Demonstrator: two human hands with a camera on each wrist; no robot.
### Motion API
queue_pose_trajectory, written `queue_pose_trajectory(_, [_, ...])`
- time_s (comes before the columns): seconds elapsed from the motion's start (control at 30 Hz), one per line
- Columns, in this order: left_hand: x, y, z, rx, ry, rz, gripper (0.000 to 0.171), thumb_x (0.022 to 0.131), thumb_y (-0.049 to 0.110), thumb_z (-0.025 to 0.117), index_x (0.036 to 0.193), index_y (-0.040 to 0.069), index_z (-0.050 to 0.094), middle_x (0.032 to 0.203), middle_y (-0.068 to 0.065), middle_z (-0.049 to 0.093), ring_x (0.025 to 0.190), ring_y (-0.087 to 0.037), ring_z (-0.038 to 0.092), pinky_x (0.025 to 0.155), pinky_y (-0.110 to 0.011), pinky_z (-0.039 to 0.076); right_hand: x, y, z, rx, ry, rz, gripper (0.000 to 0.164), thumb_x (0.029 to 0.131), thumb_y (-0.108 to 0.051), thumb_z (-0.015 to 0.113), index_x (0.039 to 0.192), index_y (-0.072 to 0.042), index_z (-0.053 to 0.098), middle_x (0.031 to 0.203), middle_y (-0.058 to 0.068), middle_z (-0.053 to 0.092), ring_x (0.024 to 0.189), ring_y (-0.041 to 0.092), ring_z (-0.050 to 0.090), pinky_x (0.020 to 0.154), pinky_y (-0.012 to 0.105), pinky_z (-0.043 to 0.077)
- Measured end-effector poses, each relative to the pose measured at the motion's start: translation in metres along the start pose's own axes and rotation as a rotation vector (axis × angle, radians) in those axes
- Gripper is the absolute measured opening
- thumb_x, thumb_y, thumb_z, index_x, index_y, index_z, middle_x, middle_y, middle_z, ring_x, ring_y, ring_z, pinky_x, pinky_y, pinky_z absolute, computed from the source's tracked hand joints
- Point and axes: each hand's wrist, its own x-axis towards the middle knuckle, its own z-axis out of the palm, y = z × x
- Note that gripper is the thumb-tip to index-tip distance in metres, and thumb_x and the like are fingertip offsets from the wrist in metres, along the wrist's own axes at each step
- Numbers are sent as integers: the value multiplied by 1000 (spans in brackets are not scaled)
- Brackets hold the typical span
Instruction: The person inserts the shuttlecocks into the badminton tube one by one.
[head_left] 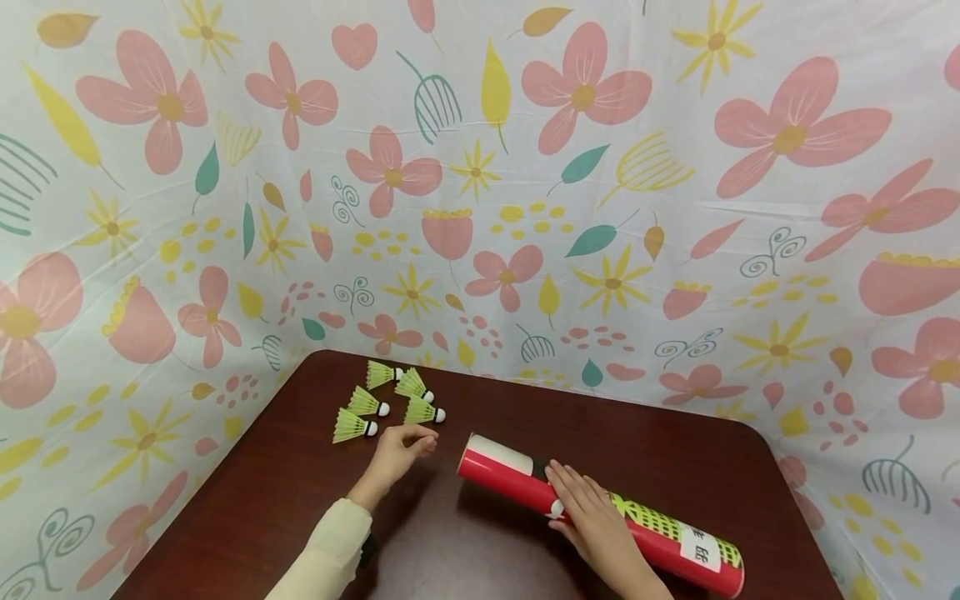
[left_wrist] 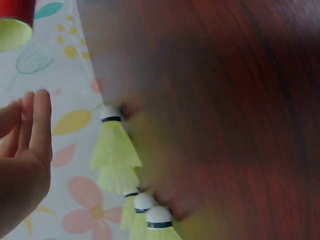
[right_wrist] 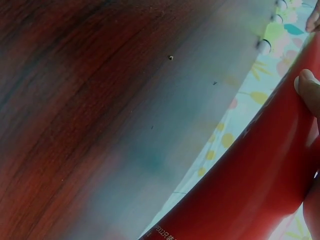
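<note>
My right hand (head_left: 592, 521) grips a red shuttlecock tube (head_left: 510, 483), fingers over its top and thumb along its near side. The tube slants, its left end raised off the table. In the right wrist view, the red tube (right_wrist: 250, 170) passes under the thumb. Just left of that raised end is my left hand (head_left: 401, 458), thumb and fingertips close together, nothing visible between them. Several yellow shuttlecocks (head_left: 363, 402) with white heads lie beyond the left hand. The left wrist view shows a shuttlecock (left_wrist: 116, 142) beside the left hand, and the tube's round end (left_wrist: 15, 32), yellowish inside.
A dark brown wooden table (head_left: 450, 550) carries everything. Flower-printed cloth (head_left: 480, 208) hangs behind the table and along its sides. The table's back edge runs just behind the shuttlecocks.
</note>
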Motion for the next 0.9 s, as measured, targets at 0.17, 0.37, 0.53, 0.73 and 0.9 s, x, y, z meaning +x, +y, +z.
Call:
queue_pose_trajectory(0.17, [6, -9, -4, 103, 155, -32, 14, 90, 1, 66, 101, -4, 71, 97, -20, 69, 84, -30, 68, 70, -33, 56, 0, 0, -1, 5, 16, -15, 76, 95, -63, 19, 147, -11, 40, 147, 6, 44, 132, 23, 43, 115, 20, 3])
queue_pose_trajectory(0.37, [16, -16, -6, 237, 304, -37, 16, 91, 1, 65, 105, -4, 69, 100, -17, 68, 89, -31, 65, 69, -37, 55, 0, 1, -1, 6, 4, -19, 76, 95, -62, 19, 148, -12, 39, 147, 6, 44, 132, 23, 43, 114, 19, 2])
queue_pose_trajectory(0.53, [26, -21, -8, 246, 400, -36, 18, 91, -1, 64, 108, -7, 67, 98, -19, 67, 90, -33, 64, 72, -42, 55, 0, 2, -2, -5, 18, -30, 75, 96, -62, 19, 147, -11, 41, 147, 7, 45, 131, 24, 44, 115, 20, 3])
queue_pose_trajectory(0.73, [37, -26, -8, 217, 439, -68, 25, 91, 3, 65, 112, -9, 63, 102, -23, 64, 94, -36, 62, 76, -45, 54, 0, 2, -3, 3, 8, -24, 75, 96, -62, 19, 147, -11, 40, 147, 6, 44, 132, 23, 43, 114, 19, 3])
queue_pose_trajectory(0.9, [42, -32, -5, 244, 401, -93, 25, 92, 6, 65, 113, -7, 64, 100, -20, 65, 91, -33, 62, 72, -42, 53, -1, 2, -3, 16, -12, -18, 76, 94, -62, 19, 148, -12, 39, 148, 6, 43, 133, 23, 42, 114, 19, 1])
